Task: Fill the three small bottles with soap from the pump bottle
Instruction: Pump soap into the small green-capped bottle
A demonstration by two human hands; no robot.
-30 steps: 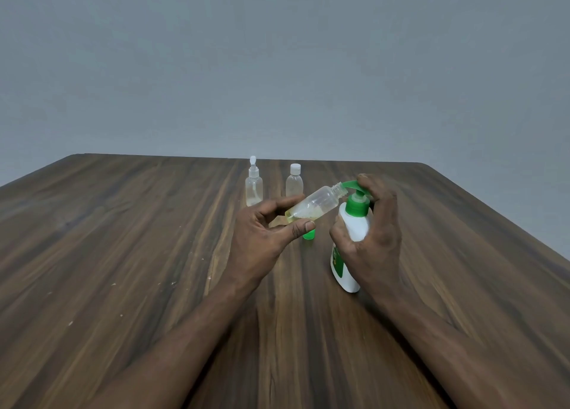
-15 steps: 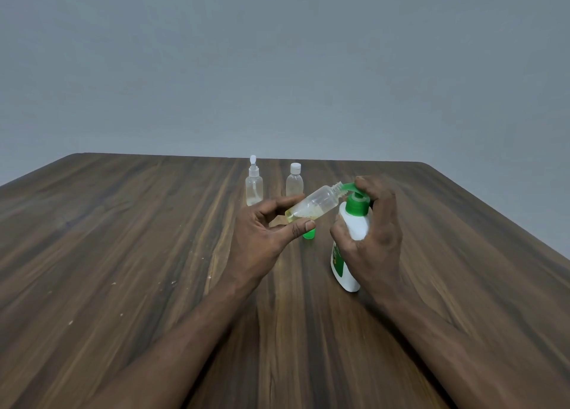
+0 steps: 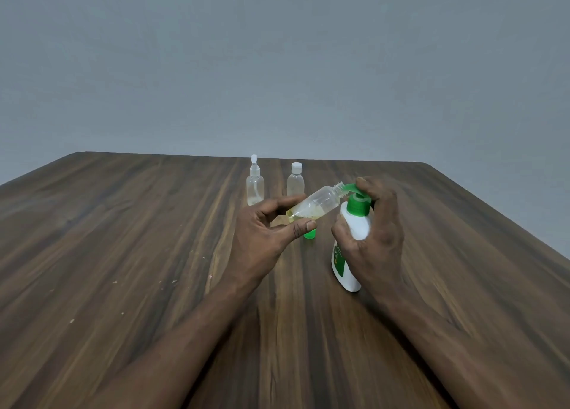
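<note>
My left hand pinches a small clear bottle between thumb and fingers, tilted with its open neck up against the green spout of the pump bottle. Yellowish soap lies in the small bottle's lower end. My right hand wraps round the white pump bottle, a finger on top of its green pump head. The pump bottle stands on the wooden table, leaning slightly. Two more small clear bottles stand behind: one with a pump-spray top, one with a white cap. A green cap sits on the table under the held bottle.
Small pale crumbs dot the table left of my left forearm. The table's far edge runs just behind the two standing bottles, and its right edge slants down the right side. A plain grey wall lies beyond.
The pump head sits slightly lower and then back up under my right finger; both hands and the bottles stay almost where they were.
</note>
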